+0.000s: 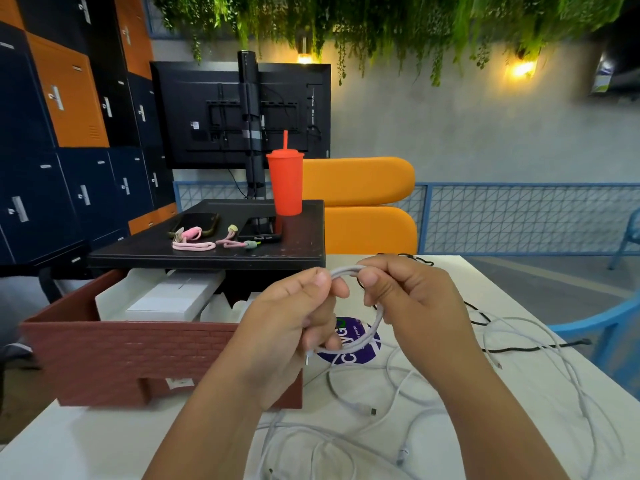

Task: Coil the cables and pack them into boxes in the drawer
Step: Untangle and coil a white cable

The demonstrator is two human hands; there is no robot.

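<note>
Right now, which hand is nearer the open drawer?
Left. The left hand is by the right end of the drawer; the right hand is farther right, over the table. Both grip the white cable.

White cable (380, 315) in a small raised loop, more white cables (363, 407) and a black cable (519, 348) loose on the table (69, 445), white boxes (166, 301) in the open reddish drawer (138, 351)
</note>
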